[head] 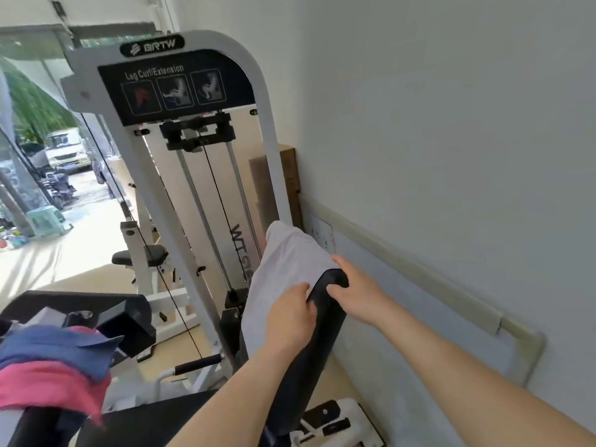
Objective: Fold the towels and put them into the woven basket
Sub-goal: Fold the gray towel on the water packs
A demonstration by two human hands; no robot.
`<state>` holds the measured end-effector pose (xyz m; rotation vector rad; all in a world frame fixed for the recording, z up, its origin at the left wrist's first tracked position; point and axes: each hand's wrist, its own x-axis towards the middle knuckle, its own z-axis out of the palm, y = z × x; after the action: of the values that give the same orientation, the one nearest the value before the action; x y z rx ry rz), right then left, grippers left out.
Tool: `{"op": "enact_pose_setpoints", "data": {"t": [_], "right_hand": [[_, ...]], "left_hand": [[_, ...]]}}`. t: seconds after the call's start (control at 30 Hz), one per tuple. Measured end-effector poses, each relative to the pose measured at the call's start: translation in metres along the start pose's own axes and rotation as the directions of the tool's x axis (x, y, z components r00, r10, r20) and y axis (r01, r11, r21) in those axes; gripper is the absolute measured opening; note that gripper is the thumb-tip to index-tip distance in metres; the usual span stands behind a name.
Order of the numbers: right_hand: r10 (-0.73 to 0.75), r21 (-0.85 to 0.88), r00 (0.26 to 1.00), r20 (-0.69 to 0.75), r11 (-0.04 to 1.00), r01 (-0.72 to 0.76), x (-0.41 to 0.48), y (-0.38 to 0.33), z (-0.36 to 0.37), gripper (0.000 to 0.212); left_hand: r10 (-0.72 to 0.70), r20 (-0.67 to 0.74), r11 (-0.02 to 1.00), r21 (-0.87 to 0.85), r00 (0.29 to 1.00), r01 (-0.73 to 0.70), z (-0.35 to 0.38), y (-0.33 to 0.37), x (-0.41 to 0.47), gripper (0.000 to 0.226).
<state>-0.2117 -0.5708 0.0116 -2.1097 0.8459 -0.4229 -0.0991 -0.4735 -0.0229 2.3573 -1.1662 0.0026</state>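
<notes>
Gathering seems to be the step in hand: the left hand pinches the edge of the towel draped over the pad, the right hand curls round its corner just beside, and lifting it clear for folding comes next.

I see a white weight machine at eleven o'clock, a cardboard box behind its right post, a wall rail at four, a van at ten.

Bright daylight floods from the left doorway; wide-angle edges bend, slightly blurred
</notes>
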Motion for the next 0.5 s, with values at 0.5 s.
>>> {"op": "enact_pose_setpoints", "data": {"t": [0.5], "right_hand": [[0.018, -0.222, 0.968, -0.250, 0.972, -0.075, 0.051, 0.020, 0.026, 0.051]], "left_hand": [[-0.056, -0.028, 0.830, -0.557, 0.998, 0.031, -0.006, 0.008, 0.025, 0.011]]}}
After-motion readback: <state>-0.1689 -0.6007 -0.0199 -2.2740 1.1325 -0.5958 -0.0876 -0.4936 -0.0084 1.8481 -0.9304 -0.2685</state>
